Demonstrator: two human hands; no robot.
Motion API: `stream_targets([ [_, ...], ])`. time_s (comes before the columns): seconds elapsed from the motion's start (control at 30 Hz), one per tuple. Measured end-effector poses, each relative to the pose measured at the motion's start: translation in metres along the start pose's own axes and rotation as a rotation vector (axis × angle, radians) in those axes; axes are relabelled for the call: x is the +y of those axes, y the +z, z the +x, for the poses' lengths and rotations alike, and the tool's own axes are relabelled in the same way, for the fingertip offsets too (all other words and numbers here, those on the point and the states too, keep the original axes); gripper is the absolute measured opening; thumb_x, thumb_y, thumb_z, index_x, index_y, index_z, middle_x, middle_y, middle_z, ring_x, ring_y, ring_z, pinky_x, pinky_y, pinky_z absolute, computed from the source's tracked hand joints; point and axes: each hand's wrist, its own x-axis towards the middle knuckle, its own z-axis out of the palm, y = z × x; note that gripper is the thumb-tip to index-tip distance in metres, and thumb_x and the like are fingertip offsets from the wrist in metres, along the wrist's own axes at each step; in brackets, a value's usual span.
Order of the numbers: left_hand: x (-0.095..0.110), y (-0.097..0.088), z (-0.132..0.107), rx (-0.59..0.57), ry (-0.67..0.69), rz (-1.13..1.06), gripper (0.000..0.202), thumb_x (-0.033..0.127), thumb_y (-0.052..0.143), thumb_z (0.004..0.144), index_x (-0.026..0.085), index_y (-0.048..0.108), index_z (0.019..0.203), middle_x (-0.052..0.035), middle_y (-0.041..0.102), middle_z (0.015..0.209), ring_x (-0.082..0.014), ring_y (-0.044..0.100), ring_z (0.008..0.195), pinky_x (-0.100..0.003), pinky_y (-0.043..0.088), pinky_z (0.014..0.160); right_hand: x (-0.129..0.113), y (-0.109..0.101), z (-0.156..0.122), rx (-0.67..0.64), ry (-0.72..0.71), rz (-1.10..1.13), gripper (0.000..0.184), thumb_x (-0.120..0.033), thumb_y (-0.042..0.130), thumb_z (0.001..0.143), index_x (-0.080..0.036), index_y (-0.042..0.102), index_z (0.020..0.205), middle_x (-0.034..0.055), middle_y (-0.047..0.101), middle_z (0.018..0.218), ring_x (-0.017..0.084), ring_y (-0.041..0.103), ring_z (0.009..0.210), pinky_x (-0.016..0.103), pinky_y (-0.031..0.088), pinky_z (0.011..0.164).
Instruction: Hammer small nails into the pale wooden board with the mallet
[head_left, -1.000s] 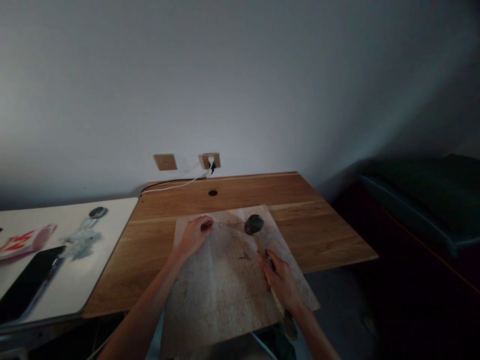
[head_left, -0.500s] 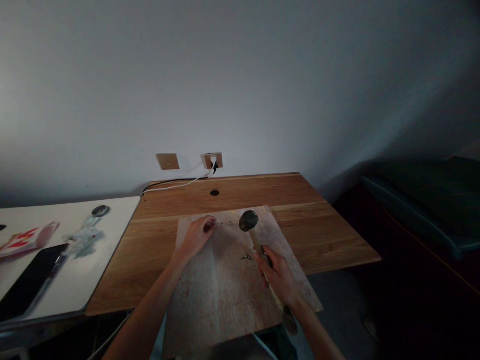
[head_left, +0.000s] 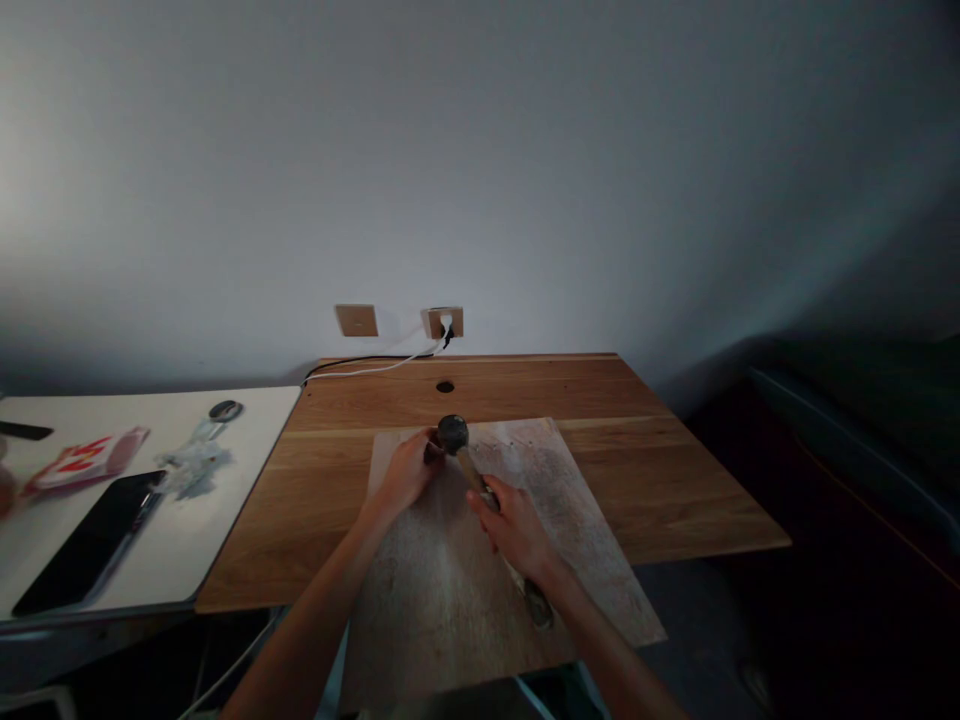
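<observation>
Black-headed mallet (head_left: pixel 453 434) | right hand (head_left: pixel 519 525) gripping | left hand (head_left: pixel 409 470) near mallet head

L grip (head_left: pixel 409 470), R grip (head_left: pixel 517 525) & forearms (head_left: pixel 604 635) bare.

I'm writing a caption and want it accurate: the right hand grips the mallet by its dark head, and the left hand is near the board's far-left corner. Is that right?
Not quite: the right hand grips the mallet by its handle, as the head view shows. The left hand is near the board's far-left corner, as you say.
</observation>
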Motion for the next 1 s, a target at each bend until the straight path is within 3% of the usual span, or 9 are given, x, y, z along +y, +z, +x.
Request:
stream_targets([
  [0.27,0.001,0.000,0.000,-0.004,-0.028,-0.040,0.048,0.003,0.059,0.076,0.019,0.063,0.121,-0.0045,0.076,0.095,-0.0206,0.072,0.085,-0.028,0.053,0.078,0.000,-0.001,-0.003,-0.014,0.015,0.001,0.025,-0.045,0.050,0.095,-0.023,0.054,0.083,-0.0066,0.051,0.055,0.012,0.053,0.040,0.021,0.040,0.039],
  [0.7,0.001,0.000,0.001,0.015,-0.002,-0.007,0.047,0.001,0.059,0.073,0.019,0.065,0.116,-0.0046,0.076,0.094,-0.0211,0.071,0.086,-0.030,0.053,0.078,0.001,0.002,-0.004,-0.013,0.011,-0.005,0.025,-0.043,0.050,0.095,-0.022,0.056,0.084,-0.0053,0.052,0.056,0.012,0.053,0.042,0.021,0.038,0.040],
  [0.9,-0.001,-0.002,0.000,0.005,0.051,0.007,0.039,0.008,0.061,0.079,0.019,0.060,0.116,-0.0020,0.071,0.092,-0.0168,0.067,0.079,-0.030,0.053,0.078,0.011,-0.025,-0.026,0.067,0.026,0.012,0.029,-0.047,0.051,0.095,-0.020,0.061,0.092,-0.0070,0.052,0.054,0.010,0.052,0.042,0.021,0.040,0.045],
  [1.0,0.013,-0.004,-0.007,0.077,0.176,0.153,0.032,0.013,0.062,0.081,0.020,0.061,0.113,-0.0054,0.067,0.105,-0.0194,0.065,0.091,-0.034,0.053,0.085,0.026,-0.044,-0.045,0.062,0.073,0.056,0.035,-0.053,0.049,0.095,-0.020,0.060,0.091,-0.0072,0.051,0.055,0.010,0.050,0.041,0.021,0.039,0.043],
])
